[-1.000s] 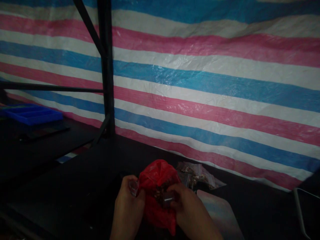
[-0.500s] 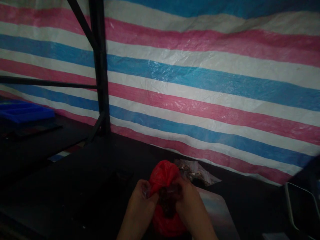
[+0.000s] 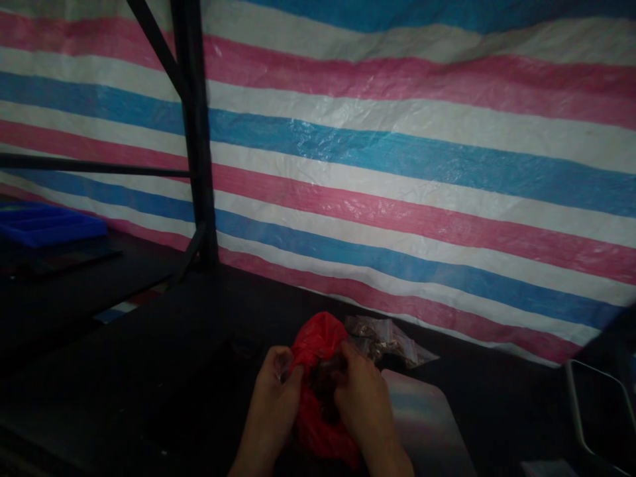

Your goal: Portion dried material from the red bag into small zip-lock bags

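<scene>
A crumpled red plastic bag sits in front of me, its mouth spread and facing me. Dark small contents show inside, too dim to name. My left hand is closed at the bag's left edge, thumb and fingers pinching the rim; a bit of clear plastic glints in its curl. On the other side my right hand is closed, its fingertips at the mouth by the dark contents. What those fingers hold is hidden.
Small clear bags of brownish pieces lie behind my right hand. A pale, translucent flat sheet or lid is beside it. Far right stands a light-rimmed dark tray. A blue compartment tray, black post and striped tarp are beyond.
Both hands and the red bag have shifted slightly left, the right hand most. The right fingers have moved further across the bag's mouth, and the bag leans more to the left.
</scene>
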Demonstrator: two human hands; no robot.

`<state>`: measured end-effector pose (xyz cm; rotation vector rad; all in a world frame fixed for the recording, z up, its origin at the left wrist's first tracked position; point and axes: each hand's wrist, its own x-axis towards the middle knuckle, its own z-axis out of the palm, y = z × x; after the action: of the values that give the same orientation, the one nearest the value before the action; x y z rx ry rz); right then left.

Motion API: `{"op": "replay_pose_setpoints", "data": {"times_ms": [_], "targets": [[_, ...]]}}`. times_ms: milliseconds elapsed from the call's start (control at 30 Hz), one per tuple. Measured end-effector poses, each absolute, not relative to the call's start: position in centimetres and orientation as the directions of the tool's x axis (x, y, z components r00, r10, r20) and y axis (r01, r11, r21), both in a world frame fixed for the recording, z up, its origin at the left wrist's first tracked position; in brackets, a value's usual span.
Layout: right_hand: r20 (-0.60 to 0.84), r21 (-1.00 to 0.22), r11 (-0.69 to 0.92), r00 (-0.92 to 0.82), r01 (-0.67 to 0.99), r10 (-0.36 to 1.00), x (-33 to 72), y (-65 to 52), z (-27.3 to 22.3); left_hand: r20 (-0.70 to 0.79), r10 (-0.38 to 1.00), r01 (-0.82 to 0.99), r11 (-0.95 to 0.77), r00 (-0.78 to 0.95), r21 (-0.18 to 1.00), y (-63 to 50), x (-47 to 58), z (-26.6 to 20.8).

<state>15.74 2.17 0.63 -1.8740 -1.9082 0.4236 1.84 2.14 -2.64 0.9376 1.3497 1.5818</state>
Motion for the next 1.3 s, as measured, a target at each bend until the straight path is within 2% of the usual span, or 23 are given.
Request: {"op": "replay_pose_setpoints", "data": {"times_ms": [133, 267, 433, 633, 767, 900, 1033, 1200, 1300], "targets": [[0.092, -0.532, 0.055, -0.007, 0.845, 0.996, 15.8, 2.0, 0.6, -0.055, 0.930, -0.170, -0.008, -0.364, 0.985, 2.0, 1.4, -2.4], [0.051, -0.660, 0.082, -0.065, 0.746, 0.997, 15.9, 1.9, 0.2, -0.097, 0.925, -0.190, 0.027, -0.368, 0.981, 1.9, 1.2, -2.5], [0.024, -0.823, 0.090, -0.123, 0.561, 0.992, 16.0, 2.1, -0.7, -0.069, 0.918, -0.184, -0.005, -0.391, 0.983, 1.9, 1.1, -2.8], [0.030, -0.901, 0.106, -0.185, 0.421, 0.982, 16.1, 1.9, -0.4, -0.031, 0.926, -0.178, -0.040, -0.377, 0.983, 1.9, 1.1, -3.0], [0.016, -0.899, 0.087, -0.166, 0.429, 0.986, 17.7, 1.8, 0.2, 0.041, 0.931, -0.159, -0.105, -0.362, 0.982, 2.1, 0.8, -3.1], [0.018, -0.744, 0.039, -0.038, 0.667, 0.999, 19.1, 1.4, 0.0, 0.089, 0.948, -0.158, -0.142, -0.304, 0.977, 1.8, 0.9, -3.2], [0.028, -0.646, 0.091, -0.096, 0.758, 0.995, 18.8, 0.8, 0.3, 0.030, 0.965, -0.189, -0.082, -0.261, 0.979, 1.1, 1.2, -3.0], [-0.014, -0.641, 0.084, -0.121, 0.763, 0.993, 17.6, 0.4, 0.9, -0.079, 0.950, -0.206, 0.016, -0.301, 0.978, 0.9, 1.5, -3.1], [-0.037, -0.720, 0.053, -0.115, 0.692, 0.993, 17.5, 0.7, 0.0, -0.053, 0.935, -0.164, -0.006, -0.350, 0.986, 1.2, 1.5, -3.5]]}}
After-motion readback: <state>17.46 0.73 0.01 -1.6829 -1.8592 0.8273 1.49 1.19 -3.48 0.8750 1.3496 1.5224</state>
